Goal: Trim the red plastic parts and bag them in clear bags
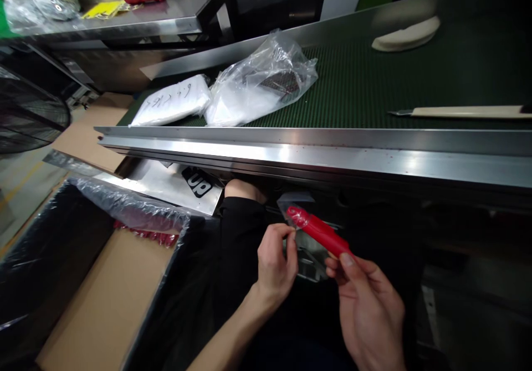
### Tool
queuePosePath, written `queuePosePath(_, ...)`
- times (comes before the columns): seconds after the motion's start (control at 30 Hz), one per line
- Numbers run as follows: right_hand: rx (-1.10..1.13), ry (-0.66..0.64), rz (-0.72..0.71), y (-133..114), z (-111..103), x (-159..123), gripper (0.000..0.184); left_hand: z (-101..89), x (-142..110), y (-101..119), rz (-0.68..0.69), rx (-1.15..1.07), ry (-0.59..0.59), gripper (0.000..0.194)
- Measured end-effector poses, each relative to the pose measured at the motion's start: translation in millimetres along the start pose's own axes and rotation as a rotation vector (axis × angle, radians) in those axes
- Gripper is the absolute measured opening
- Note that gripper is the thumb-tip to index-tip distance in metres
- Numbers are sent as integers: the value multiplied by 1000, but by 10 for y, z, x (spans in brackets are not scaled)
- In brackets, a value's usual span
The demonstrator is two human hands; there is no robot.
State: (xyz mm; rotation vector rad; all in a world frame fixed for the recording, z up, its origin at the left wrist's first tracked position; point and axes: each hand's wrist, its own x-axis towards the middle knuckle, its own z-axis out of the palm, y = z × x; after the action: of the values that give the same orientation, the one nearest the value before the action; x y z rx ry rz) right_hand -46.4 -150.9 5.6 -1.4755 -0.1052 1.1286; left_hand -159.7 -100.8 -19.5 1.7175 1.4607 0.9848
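My right hand [369,304] grips the lower end of a long red handle-shaped plastic part [320,232] between thumb and fingers. The part tilts up to the left, with a small hole at its rounded far end. A thin clear plastic bag [293,198] shows around that far end; how much of the part it covers, I cannot tell. My left hand [277,260] is closed in a pinch at the edge of this bag, just left of the red part. Both hands are above my lap, in front of the conveyor's metal rail [291,152].
On the green conveyor belt [341,83] lie a white packet [172,101], a clear bag [266,83], a pale curved piece [407,34] and a craft knife [465,112]. A lined carton [112,288] with red pieces stands at left. Behind are a metal table [174,25] and fan [31,105].
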Motion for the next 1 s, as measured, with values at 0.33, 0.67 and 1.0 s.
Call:
queuePosePath(0.33, -964, -727, -937, -275, -111, 443, 27, -208, 114, 219, -26, -87, -207, 11)
queuePosePath(0.67, -767, -688, -676, -602, 197, 221, 8, -729, 332, 313, 126, -38, -534, 85)
queuePosePath(1.0, -801, -1160, -621, -676, 391, 346, 5, -1054, 66, 447, -359, -383, -636, 82)
